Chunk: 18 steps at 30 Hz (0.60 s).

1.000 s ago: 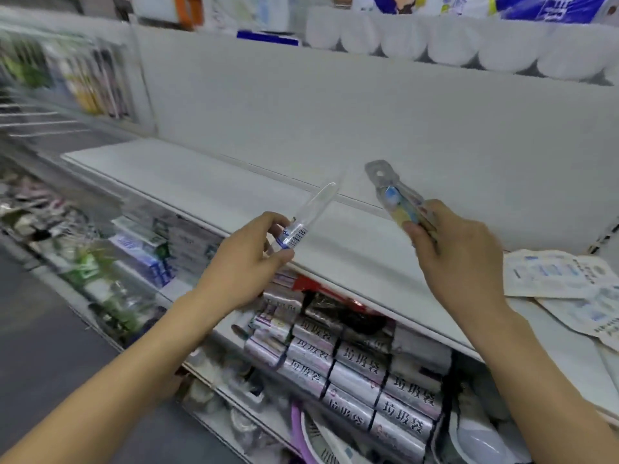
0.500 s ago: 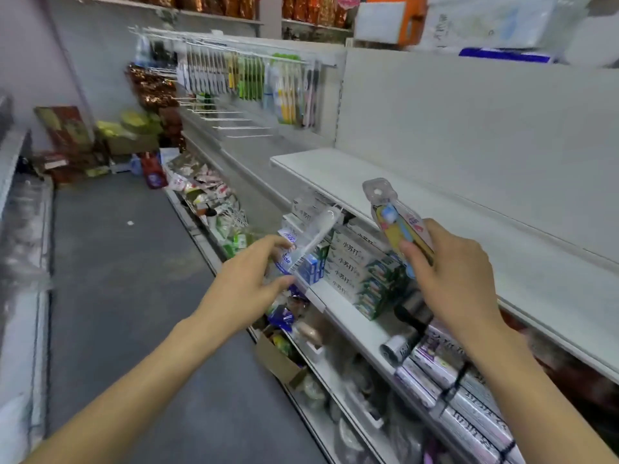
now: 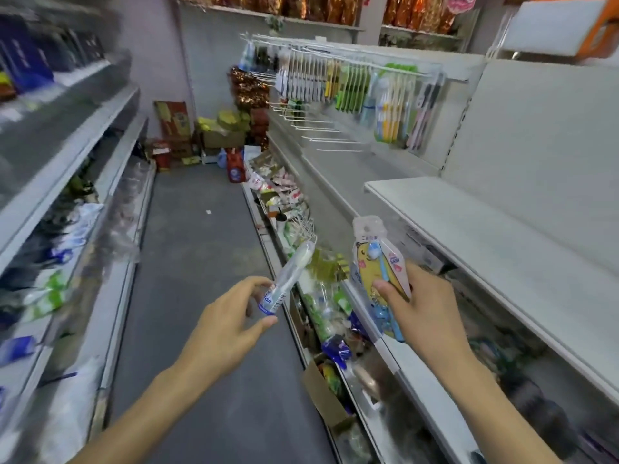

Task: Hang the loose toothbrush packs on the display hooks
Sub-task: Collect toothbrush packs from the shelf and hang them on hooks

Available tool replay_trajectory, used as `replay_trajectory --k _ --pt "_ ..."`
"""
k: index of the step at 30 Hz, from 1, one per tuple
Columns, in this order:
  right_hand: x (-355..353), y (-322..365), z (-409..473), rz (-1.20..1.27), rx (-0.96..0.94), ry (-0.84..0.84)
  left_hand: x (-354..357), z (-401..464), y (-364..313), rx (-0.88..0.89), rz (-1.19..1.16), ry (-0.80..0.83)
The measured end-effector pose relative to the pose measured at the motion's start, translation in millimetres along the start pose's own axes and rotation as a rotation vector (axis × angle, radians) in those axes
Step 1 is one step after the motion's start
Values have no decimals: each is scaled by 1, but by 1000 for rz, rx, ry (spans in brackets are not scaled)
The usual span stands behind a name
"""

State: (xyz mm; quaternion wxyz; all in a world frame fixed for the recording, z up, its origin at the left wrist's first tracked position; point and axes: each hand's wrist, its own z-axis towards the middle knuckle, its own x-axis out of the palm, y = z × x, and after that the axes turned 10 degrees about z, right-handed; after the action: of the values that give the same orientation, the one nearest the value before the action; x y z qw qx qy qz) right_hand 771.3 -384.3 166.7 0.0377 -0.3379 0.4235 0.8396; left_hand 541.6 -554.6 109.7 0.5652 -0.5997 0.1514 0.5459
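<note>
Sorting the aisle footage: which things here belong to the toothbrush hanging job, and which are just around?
Job:
clear toothbrush pack, left hand
yellow toothbrush pack, right hand
display hooks

Just around:
white shelf
cardboard box

A single head-worn wide-angle view looks forward and down along a shop aisle floor [image 3: 201, 296], with both forearms reaching in near the bottom edge, shelving close on either side and display hooks [image 3: 321, 128] far right.

I'm standing in a shop aisle [image 3: 201, 296]; stocked shelving [image 3: 67, 155] runs along both sides of me; packaged toothbrushes [image 3: 368, 88] hang from display hooks [image 3: 321, 128]; snack bags [image 3: 301, 8] line the top.
</note>
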Motion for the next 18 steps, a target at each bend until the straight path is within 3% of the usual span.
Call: replay_trajectory --k 18 --pt "129 -50 249 367 10 159 20 190 75 -163 -104 -154"
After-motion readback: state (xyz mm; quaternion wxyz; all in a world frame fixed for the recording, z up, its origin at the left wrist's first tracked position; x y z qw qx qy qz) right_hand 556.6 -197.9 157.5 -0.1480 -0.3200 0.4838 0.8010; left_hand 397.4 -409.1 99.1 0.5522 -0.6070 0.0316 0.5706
